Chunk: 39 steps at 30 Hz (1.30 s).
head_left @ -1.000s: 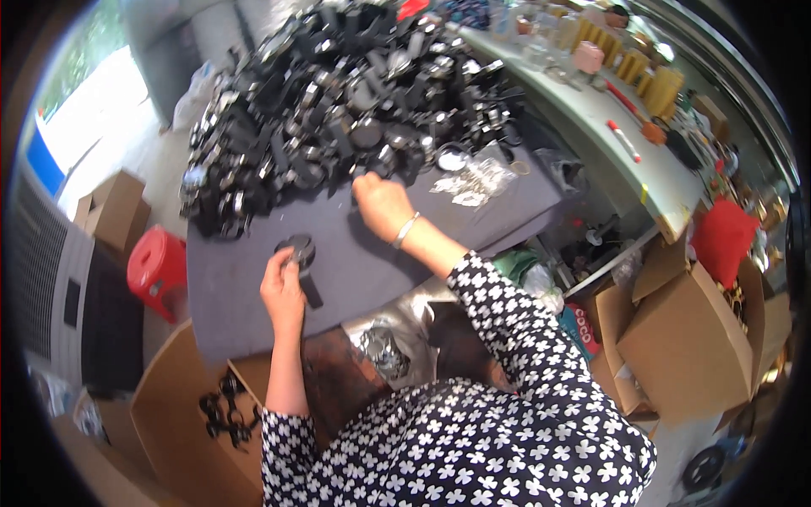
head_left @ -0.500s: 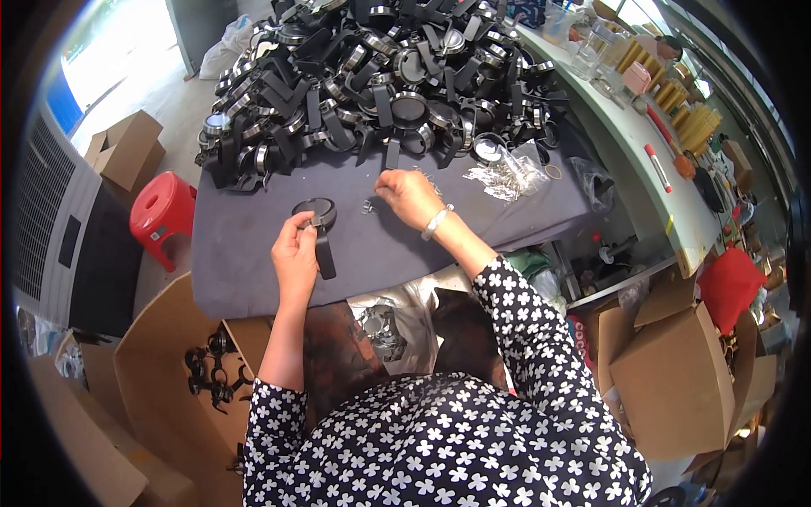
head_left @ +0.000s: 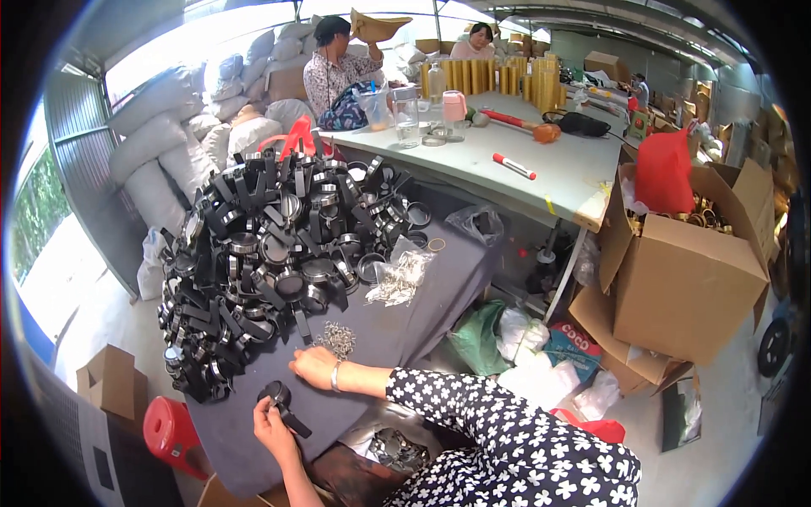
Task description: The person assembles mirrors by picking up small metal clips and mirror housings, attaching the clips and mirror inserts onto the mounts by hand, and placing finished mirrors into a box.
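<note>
My left hand [head_left: 272,429] is closed on a round black part with a flat black handle [head_left: 277,391], its handle pointing down and to the right above the dark cloth [head_left: 291,351]. Beside it, my right hand [head_left: 316,367] has its fingers bent together over the cloth, near a small heap of metal clips [head_left: 339,340]. Whatever may be between those fingertips is hidden. A big pile of similar black handled parts with shiny metal bands [head_left: 274,249] covers the far left of the cloth. On its right side, a clear plastic bag [head_left: 404,269] spills thin silvery pieces.
A white table [head_left: 473,150] stands beyond, carrying glass jars, a pink-lidded bottle [head_left: 454,108], a red marker [head_left: 514,166] and gold tubes [head_left: 541,80]. Cardboard boxes [head_left: 688,283] stand at right, a red stool [head_left: 173,431] at left. Two people sit at the far side.
The head view has swung up and to the right, bringing the white table and people into sight. My left hand still holds the handled part; my right hand stays near the small clips.
</note>
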{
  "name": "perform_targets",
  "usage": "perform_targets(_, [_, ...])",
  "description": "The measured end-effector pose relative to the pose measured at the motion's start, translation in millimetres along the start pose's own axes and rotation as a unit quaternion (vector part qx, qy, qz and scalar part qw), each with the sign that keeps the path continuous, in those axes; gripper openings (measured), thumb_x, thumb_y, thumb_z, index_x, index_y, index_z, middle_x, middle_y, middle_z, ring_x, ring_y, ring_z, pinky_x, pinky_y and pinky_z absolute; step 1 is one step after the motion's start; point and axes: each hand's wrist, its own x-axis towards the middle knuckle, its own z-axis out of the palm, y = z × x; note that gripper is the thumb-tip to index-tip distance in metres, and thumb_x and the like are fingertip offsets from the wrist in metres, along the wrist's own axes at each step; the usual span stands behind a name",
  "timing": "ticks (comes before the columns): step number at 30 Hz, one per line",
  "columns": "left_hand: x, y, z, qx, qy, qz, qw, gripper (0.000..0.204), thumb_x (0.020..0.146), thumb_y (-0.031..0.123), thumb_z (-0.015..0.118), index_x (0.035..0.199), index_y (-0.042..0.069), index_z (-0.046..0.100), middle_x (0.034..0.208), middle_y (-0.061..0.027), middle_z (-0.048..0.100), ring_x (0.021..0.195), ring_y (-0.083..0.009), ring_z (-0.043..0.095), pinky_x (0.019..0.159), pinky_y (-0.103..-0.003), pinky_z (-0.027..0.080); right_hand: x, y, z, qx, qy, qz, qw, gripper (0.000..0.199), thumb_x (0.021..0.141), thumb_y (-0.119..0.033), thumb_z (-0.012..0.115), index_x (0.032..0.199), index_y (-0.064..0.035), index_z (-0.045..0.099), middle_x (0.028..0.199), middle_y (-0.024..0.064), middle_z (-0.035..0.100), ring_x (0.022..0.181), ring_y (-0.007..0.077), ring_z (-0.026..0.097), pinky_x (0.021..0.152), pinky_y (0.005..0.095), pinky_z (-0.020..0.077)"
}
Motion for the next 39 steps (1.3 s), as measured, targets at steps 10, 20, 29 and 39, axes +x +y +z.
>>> perform_targets(10, [9, -7, 1, -0.064, -0.018, -0.042, 0.997, 0.016, 0.087, 0.009, 0.046, 0.100, 0.005, 0.055, 0.069, -0.0030, 0.057, 0.048, -0.0042, 0.048, 0.037, -0.016, 0.031, 5, 3, -8, 0.004, 0.035, -0.012, 0.999, 0.012, 0.072, -0.012, 0.050, 0.072, -0.0047, 0.059, 0.074, 0.0162, 0.055, 0.068, 0.0325, 0.059, 0.059, 0.0408, 0.0475])
perform_targets(20, [1, -8, -10, -0.066, -0.007, -0.060, 0.996, 0.017, 0.085, 0.005, 0.047, 0.100, 0.003, 0.055, 0.079, 0.0000, 0.053, 0.045, -0.0019, 0.039, 0.037, -0.017, 0.032, 10, -9, -9, -0.136, -0.045, -0.157, 0.977, 0.013, 0.070, -0.014, 0.052, 0.066, -0.0038, 0.059, 0.070, 0.0138, 0.058, 0.065, 0.0266, 0.061, 0.056, 0.0360, 0.0502])
perform_targets(29, [3, 3, 2, -0.085, -0.013, -0.071, 0.994, 0.015, 0.083, 0.007, 0.052, 0.097, 0.005, 0.057, 0.060, 0.0037, 0.047, 0.042, -0.0024, 0.037, 0.036, -0.019, 0.030, 7, 2, -28, 0.163, 0.118, -0.056, 0.978, 0.007, 0.071, -0.006, 0.058, 0.076, -0.0024, 0.057, 0.066, 0.0086, 0.057, 0.056, 0.0199, 0.056, 0.049, 0.0318, 0.0440])
perform_targets(39, [5, -6, 0, -0.105, 0.000, -0.068, 0.992, 0.014, 0.081, 0.005, 0.052, 0.094, 0.004, 0.058, 0.057, 0.0041, 0.050, 0.047, -0.0019, 0.043, 0.041, -0.020, 0.036, -8, -52, -13, 0.406, 0.028, 0.113, 0.906, 0.007, 0.073, -0.003, 0.062, 0.076, -0.0004, 0.056, 0.061, 0.0051, 0.056, 0.054, 0.0081, 0.050, 0.050, 0.0237, 0.0409])
